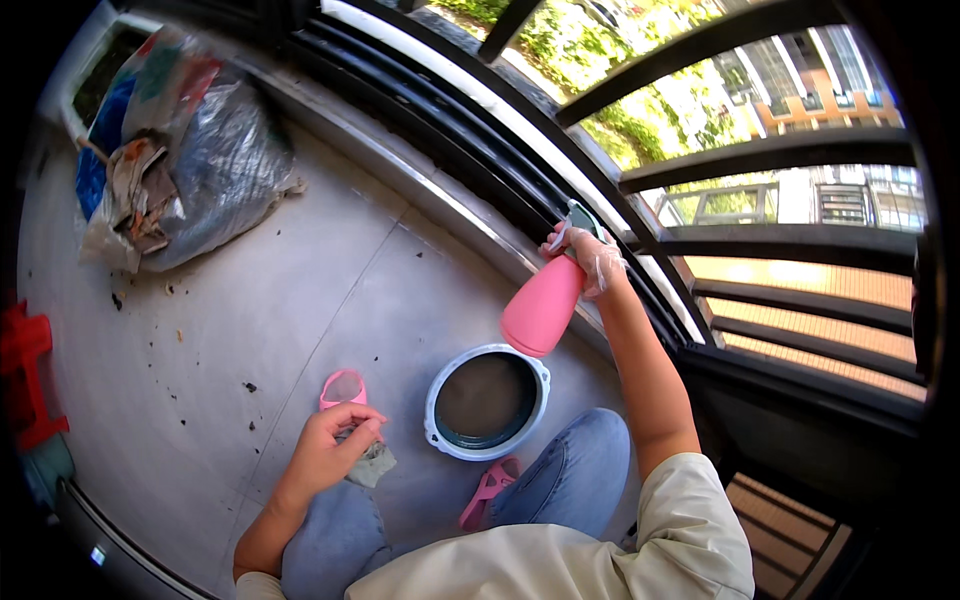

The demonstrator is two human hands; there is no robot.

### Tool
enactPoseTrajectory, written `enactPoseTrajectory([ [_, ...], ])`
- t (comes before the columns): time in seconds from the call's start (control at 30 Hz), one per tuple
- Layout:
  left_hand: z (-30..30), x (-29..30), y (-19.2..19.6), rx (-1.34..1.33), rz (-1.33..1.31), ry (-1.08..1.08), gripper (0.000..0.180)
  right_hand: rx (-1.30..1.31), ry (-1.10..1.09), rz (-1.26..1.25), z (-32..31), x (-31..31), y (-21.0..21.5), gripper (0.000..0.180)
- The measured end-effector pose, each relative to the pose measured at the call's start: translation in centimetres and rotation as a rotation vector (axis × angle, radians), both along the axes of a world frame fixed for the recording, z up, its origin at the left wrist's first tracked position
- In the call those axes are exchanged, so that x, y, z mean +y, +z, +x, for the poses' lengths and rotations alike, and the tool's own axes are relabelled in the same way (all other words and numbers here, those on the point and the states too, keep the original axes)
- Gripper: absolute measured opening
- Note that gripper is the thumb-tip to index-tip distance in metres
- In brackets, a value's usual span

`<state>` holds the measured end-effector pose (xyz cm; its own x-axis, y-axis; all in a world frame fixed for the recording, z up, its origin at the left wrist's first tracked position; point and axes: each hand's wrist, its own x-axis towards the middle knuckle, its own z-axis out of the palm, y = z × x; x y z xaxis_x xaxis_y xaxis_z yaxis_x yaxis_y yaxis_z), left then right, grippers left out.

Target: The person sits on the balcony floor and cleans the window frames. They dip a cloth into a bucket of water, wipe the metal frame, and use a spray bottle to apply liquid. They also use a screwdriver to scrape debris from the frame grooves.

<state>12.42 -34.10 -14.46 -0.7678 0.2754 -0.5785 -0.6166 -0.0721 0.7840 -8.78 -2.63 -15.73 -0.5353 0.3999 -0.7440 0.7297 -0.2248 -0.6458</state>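
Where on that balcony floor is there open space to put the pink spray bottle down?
Bare grey tile floor lies open between the crumpled plastic bag, the round white-rimmed pot of soil and the sliding-door track. It is crowded around the knees, with pink sandals and the left hand.

Pink spray bottle (545, 303), tilted with base down-left, held aloft above the round white-rimmed pot (487, 401) of dark soil standing on the grey floor.

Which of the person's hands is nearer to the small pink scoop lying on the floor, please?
The left. The left hand rests just below the pink scoop, almost touching it, while the right hand is raised far off, gripping the pink spray bottle.
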Motion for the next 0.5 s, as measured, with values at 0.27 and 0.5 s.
enactPoseTrajectory([
  [0.27, -1.2, 3.6, 0.1, -0.012, -0.039, -0.142, 0.013, 0.32, 0.386, 0.296, 6.5, 3.8, -1.2, 0.019],
  [0.5, -2.4, 6.8, 0.0, -0.004, -0.048, -0.244, 0.012, 0.172, 0.395, 0.266, 4.5, 5.6, -3.8, 0.015],
])
